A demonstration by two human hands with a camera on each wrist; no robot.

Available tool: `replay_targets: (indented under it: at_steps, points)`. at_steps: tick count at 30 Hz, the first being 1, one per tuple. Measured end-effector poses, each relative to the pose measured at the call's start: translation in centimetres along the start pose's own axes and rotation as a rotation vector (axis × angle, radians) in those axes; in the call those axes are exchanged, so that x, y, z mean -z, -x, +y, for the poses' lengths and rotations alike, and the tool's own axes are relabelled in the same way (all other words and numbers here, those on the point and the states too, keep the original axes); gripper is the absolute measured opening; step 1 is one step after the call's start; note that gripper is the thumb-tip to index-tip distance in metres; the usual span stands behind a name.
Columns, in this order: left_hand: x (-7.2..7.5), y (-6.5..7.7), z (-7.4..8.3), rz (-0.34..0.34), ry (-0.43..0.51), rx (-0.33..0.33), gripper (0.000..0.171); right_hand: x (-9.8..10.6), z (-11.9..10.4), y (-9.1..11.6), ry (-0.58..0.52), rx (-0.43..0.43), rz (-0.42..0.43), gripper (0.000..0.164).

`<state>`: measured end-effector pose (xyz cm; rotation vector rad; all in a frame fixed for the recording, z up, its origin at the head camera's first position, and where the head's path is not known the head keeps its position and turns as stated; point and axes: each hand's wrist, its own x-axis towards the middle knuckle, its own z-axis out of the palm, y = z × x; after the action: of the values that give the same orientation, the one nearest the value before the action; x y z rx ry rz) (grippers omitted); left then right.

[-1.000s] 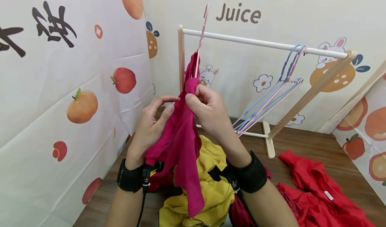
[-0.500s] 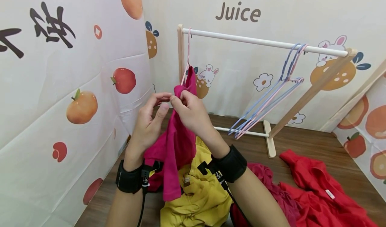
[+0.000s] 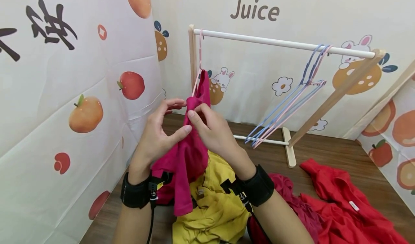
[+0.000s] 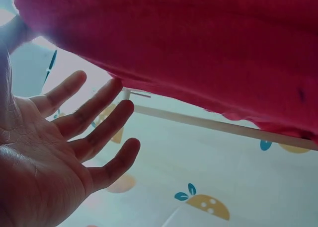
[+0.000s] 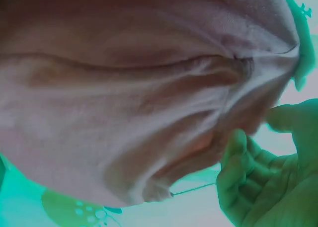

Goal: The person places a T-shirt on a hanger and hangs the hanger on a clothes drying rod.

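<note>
A magenta garment (image 3: 194,157) hangs on a pink hanger (image 3: 200,54), whose hook sits over the left end of the rack's white rail (image 3: 259,39). My left hand (image 3: 159,128) is at the garment's left side, thumb and fingers spread apart. In the left wrist view, that hand's fingers are loosely extended below the magenta cloth (image 4: 174,48). My right hand (image 3: 212,128) is at the garment's upper right part, thumb and fingertips close to the cloth. The right wrist view shows a gap between that thumb and the fingers, with the cloth beside them.
Several blue and pink hangers (image 3: 285,107) hang at the rack's right end. A yellow garment (image 3: 217,208) lies crumpled below my hands. Red clothing (image 3: 347,200) and a dark red garment (image 3: 291,197) lie on the brown tabletop (image 3: 327,146) at the right.
The pink hanger with the magenta garment came down and left onto the rail. My right hand followed, then its grip on the cloth loosened. My left thumb and fingers spread wider.
</note>
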<state>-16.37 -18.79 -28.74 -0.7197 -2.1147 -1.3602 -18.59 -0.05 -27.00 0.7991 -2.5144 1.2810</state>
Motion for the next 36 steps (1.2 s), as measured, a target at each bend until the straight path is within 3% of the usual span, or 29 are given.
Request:
replay_targets:
  at_steps: [6, 13, 20, 26, 36]
  points:
    - [0.5, 0.1, 0.0, 0.054, 0.023, 0.013, 0.043, 1.2, 0.5, 2.2, 0.304, 0.048, 0.181, 0.013]
    - [0.9, 0.1, 0.0, 0.127, 0.020, 0.012, 0.026, 3.6, 2.0, 4.7, 0.418, 0.092, 0.370, 0.010]
    - [1.6, 0.2, -0.2, 0.195, -0.066, -0.032, 0.023, 6.4, 4.0, 6.8, 0.467, -0.070, 0.516, 0.013]
    - [2.1, 0.3, -0.1, 0.243, -0.124, -0.021, 0.022, 8.3, 5.5, 8.6, 0.502, -0.164, 0.591, 0.014]
    - [2.5, 0.8, 0.6, 0.304, -0.245, -0.018, 0.018, 10.3, 7.0, 10.6, 0.514, -0.357, 0.596, 0.041]
